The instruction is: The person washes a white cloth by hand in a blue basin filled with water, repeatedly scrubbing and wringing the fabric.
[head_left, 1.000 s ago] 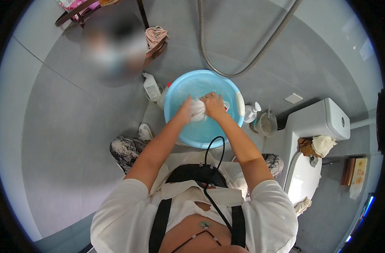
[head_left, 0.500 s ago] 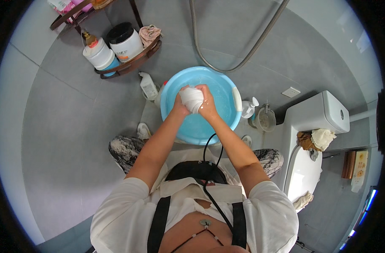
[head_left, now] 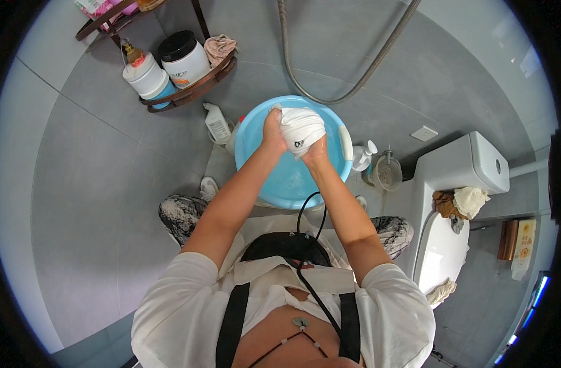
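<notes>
Both hands hold a wet, bunched white cloth (head_left: 302, 127) over a round light-blue basin (head_left: 241, 147) with water in it. A small dark patch shows on the cloth's near side; its folds hide what kind of item it is. My left hand (head_left: 274, 131) grips the cloth's left edge. My right hand (head_left: 316, 151) cups it from below on the right, with most of its fingers hidden underneath. The cloth stays above the water (head_left: 290, 181).
A white bottle (head_left: 216, 124) stands left of the basin; a pump bottle (head_left: 363, 157) and a clear tub (head_left: 388, 174) are on its right. A hose (head_left: 285, 46) loops behind. A corner shelf (head_left: 194, 93) holds jars. Cloths lie on the toilet (head_left: 440, 245).
The white cloth has gone from a tight wrung bundle to a wider, looser one, with its dark patch showing. My right hand has shifted right and lower.
</notes>
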`<state>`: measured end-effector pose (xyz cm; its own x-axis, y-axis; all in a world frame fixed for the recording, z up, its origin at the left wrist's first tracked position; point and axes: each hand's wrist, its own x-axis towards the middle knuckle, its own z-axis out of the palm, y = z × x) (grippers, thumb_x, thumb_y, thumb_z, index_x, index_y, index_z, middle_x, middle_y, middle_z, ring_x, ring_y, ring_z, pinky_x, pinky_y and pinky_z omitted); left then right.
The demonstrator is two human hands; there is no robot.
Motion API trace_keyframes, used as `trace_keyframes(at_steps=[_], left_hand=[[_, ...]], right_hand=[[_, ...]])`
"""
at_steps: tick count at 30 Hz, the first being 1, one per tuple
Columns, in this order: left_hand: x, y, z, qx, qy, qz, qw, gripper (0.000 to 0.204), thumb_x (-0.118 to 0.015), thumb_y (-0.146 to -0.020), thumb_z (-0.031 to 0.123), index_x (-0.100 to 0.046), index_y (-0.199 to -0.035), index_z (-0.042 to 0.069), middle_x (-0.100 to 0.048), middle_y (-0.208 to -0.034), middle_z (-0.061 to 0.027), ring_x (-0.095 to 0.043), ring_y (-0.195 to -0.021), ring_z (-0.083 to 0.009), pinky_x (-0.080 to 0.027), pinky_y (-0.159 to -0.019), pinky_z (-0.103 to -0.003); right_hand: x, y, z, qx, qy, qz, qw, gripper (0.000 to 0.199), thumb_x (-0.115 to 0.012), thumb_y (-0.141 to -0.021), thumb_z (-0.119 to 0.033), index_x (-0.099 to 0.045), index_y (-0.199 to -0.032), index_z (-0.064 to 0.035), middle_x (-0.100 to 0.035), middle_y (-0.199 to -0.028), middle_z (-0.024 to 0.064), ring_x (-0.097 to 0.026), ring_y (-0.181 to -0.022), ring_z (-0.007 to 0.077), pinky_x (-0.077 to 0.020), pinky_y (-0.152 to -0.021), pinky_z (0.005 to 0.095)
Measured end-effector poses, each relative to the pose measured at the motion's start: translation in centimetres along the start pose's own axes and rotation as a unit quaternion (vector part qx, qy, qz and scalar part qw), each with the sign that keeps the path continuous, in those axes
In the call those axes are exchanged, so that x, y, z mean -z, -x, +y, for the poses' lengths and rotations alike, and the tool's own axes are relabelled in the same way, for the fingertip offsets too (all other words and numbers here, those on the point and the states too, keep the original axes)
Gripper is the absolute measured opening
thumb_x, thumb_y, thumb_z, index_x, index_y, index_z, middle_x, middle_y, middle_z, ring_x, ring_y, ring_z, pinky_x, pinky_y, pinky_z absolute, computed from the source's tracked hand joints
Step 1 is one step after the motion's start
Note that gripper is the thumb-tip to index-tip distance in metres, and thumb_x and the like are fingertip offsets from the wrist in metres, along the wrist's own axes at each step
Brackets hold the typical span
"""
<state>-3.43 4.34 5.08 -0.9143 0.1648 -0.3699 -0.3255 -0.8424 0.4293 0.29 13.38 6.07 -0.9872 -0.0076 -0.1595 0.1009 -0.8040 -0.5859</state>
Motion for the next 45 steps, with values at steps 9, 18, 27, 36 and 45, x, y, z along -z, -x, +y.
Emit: trace_keyframes(at_steps=[9, 18, 27, 36, 45], left_hand=[[1.1, 1.1, -0.2, 0.056, -0.022, 0.032, 0.998, 0.041, -0.036, -0.083, 0.036, -0.052, -0.109, 0.008, -0.053, -0.111, -0.0088, -0.051, -0.102, -0.0271, -0.04, -0.086, -0.047], [-0.1, 3.7, 1.8, 0.213, -0.037, -0.091, 0.972, 0.047, -0.035, -0.082, 0.044, -0.046, -0.12, 0.018, -0.044, -0.125, -0.0064, -0.042, -0.113, -0.0321, -0.031, -0.088, -0.059], [4.0, 2.0, 1.1, 0.135, 0.063, -0.001, 0.989, 0.042, -0.032, -0.083, 0.033, -0.05, -0.114, 0.01, -0.05, -0.117, -0.0107, -0.048, -0.106, -0.0327, -0.036, -0.088, -0.054], [2.6, 1.7, 0.6, 0.164, -0.011, -0.03, 0.986, 0.04, -0.031, -0.085, 0.03, -0.05, -0.112, 0.007, -0.053, -0.112, -0.0124, -0.052, -0.1, -0.0319, -0.04, -0.088, -0.048], [-0.7, 5.7, 0.8, 0.197, -0.01, -0.061, 0.979, 0.038, -0.036, -0.084, 0.03, -0.05, -0.112, 0.009, -0.053, -0.111, -0.0104, -0.054, -0.1, -0.028, -0.042, -0.085, -0.05]], right_hand=[[0.2, -0.9, -1.2, 0.009, 0.054, -0.019, 0.998, 0.028, -0.041, -0.087, -0.019, -0.05, -0.106, -0.0007, -0.057, -0.1, 0.0113, -0.059, -0.088, 0.0219, -0.0502, -0.075, 0.0341], [-0.9, -2.5, -2.0, -0.069, 0.014, -0.052, 0.996, 0.023, -0.041, -0.088, -0.019, -0.053, -0.101, -0.0035, -0.059, -0.094, 0.0069, -0.06, -0.08, 0.0207, -0.0506, -0.069, 0.0327], [2.2, -0.6, -3.8, 0.208, 0.658, -0.214, 0.691, 0.06, -0.068, -0.065, -0.021, -0.044, -0.118, -0.0047, -0.041, -0.124, 0.0152, -0.038, -0.116, 0.0281, -0.0317, -0.097, 0.0356], [-0.3, 2.1, -5.4, 0.185, 0.512, -0.229, 0.807, 0.079, -0.075, -0.059, -0.018, -0.035, -0.128, -0.0089, -0.039, -0.126, 0.0134, -0.037, -0.117, 0.0269, -0.0307, -0.097, 0.0374], [-1.5, 0.5, -3.2, 0.131, 0.26, -0.029, 0.956, 0.018, -0.067, -0.069, -0.009, -0.055, -0.082, -0.0058, -0.055, -0.082, 0.0029, -0.053, -0.069, 0.0106, -0.0447, -0.06, 0.025]])
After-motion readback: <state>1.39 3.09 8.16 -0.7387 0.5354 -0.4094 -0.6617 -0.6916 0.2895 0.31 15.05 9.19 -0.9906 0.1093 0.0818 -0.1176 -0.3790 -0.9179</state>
